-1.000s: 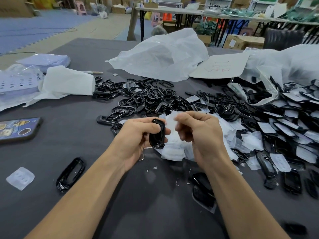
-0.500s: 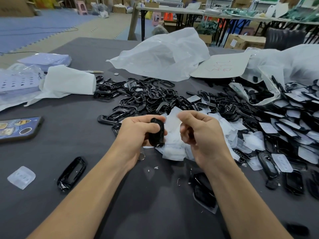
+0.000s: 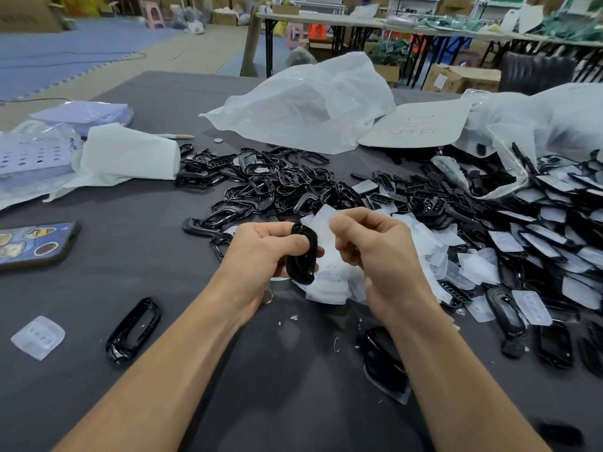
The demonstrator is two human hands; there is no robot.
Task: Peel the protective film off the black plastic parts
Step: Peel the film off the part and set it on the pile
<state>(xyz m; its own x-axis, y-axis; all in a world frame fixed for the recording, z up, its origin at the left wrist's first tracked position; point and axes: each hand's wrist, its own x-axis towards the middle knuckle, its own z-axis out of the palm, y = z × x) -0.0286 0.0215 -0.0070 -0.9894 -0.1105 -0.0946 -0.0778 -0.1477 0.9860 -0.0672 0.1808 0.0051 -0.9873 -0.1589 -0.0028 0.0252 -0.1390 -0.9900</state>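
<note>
Your left hand grips the black part just above the pile of peeled film; your right hand pinches its film, seemingly mid-peel. Next, pull it clear, holding the part steady.

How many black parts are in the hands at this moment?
1: the black part gripped by the left hand; the right hand pinches only film. The palms may hide more.
</note>
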